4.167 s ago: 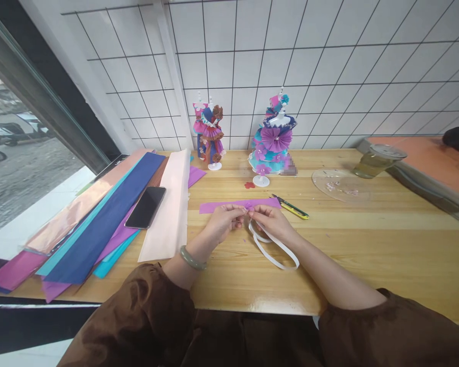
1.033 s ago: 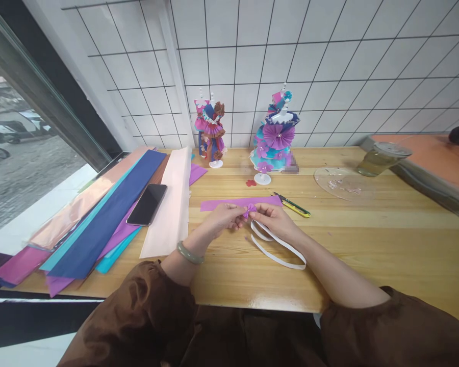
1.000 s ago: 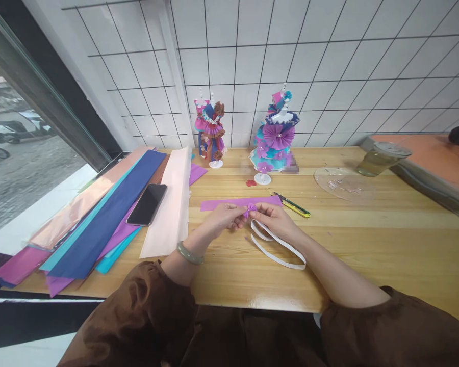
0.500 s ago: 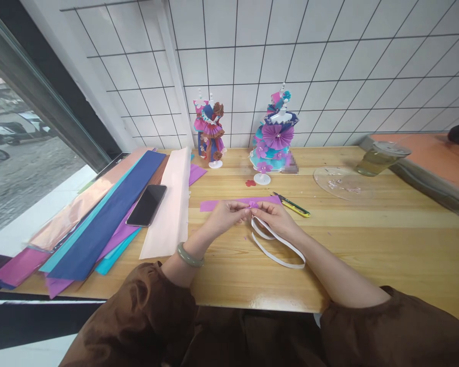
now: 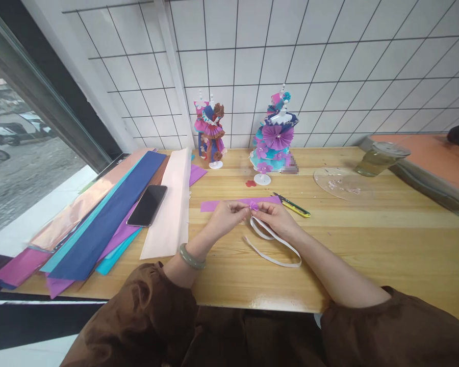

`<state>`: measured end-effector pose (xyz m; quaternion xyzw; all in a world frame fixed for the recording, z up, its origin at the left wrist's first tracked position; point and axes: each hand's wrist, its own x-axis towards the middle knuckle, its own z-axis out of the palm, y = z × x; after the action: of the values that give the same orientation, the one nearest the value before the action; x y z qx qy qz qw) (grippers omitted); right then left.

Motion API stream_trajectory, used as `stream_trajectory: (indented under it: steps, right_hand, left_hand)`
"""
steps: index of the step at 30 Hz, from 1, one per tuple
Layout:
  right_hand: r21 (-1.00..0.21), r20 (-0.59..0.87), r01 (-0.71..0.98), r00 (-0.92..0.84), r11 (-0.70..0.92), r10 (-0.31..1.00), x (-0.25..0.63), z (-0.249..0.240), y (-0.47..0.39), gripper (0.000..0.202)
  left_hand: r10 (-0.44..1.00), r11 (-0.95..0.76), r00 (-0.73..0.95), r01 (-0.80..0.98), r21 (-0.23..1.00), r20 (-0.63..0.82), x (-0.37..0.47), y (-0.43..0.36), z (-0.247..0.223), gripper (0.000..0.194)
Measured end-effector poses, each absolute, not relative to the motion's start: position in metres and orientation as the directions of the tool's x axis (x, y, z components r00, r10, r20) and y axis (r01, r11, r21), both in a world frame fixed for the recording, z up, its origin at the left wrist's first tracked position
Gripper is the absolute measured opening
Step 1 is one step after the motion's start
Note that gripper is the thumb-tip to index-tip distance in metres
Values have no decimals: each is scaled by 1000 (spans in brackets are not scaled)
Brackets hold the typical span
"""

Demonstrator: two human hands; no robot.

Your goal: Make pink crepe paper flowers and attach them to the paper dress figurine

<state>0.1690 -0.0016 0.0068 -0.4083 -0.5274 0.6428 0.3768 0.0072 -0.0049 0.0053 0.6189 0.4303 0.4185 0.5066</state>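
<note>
You have both hands together over the table [image 5: 367,265], near its front middle, pinching a small pleated purple piece [image 5: 254,205] between them. Your left hand [image 5: 227,216] has its thumb and fingers closed on the left side of the piece, and your right hand [image 5: 277,218] grips the right side in the same way. The pleats show between your fingertips, fanned out a little; your fingers hide the rest of it.

Just behind your hands, a flat purple strip [image 5: 210,206] lies across the table, partly covered from your view. The yellow and black cutter [image 5: 299,210] lies slanted by the strip's right end. Under and in front of your right hand, a white ribbon [image 5: 286,263] curves in a loop, with one loose end lying toward the left; you can't tell from here whether your right fingers also touch it.

Your left wrist carries a pale green bangle [image 5: 191,257]. To your left, the phone [image 5: 147,205] rests partly on the pale pink paper [image 5: 168,214], beside a spread of long coloured sheets [image 5: 103,219]. Farther back, near the tiled wall [image 5: 248,66], stand the small dressed figures [image 5: 212,132] and, right of them, the wider purple and turquoise ones [image 5: 277,135], with a red flower cutout [image 5: 251,183] in front. On your right are a clear plate [image 5: 329,189] holding tiny bits and a lidded cup [image 5: 380,160].
</note>
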Motion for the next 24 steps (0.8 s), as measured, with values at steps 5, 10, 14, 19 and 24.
stream_trajectory:
  steps: [5,10,14,19,24]
  right_hand:
    - [-985,-139,-37,-396,-167,908,171,3,1,29]
    - [-988,-134,-14,-382,-151,914,170,4,0,31]
    - [-989,-136,-9,-351,-148,927,169,3,0,30]
    - [-986,-140,-49,-303,-162,943,172,1,3,33]
    - [-981,-119,-104,-341,-164,932,175,1,4,41]
  left_hand:
    - [958,-90,280,104,991,58,7,-6,9,31]
    - [956,-135,283,181,974,80,7,-6,10,25]
    - [956,-213,257,267,940,144,9,-8,8,22]
    - [959,-267,197,373,888,206,12,-12,13,18]
    - [949,-315,165,403,859,270,10,-9,10,18]
